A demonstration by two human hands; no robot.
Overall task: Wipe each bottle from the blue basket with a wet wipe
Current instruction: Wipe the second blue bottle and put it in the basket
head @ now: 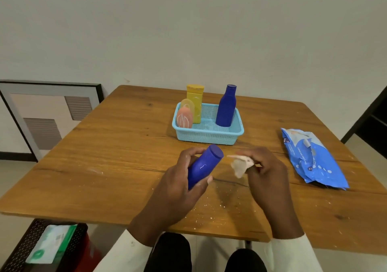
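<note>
Two hands meet over the wooden counter [125, 146]. The left hand [178, 185] has its grip clamped round a dark blue plastic bottle [204, 164], held clear of the counter with its long axis tilted, flat end pointing up and away toward the light blue mesh basket [207, 135]. The right hand [266, 173] pinches a crumpled pale wet wipe [239, 165] just beside the bottle's upper end, not touching it. Wiping should start by carrying the wipe leftward onto the bottle, then drawing it along the axis.
</note>
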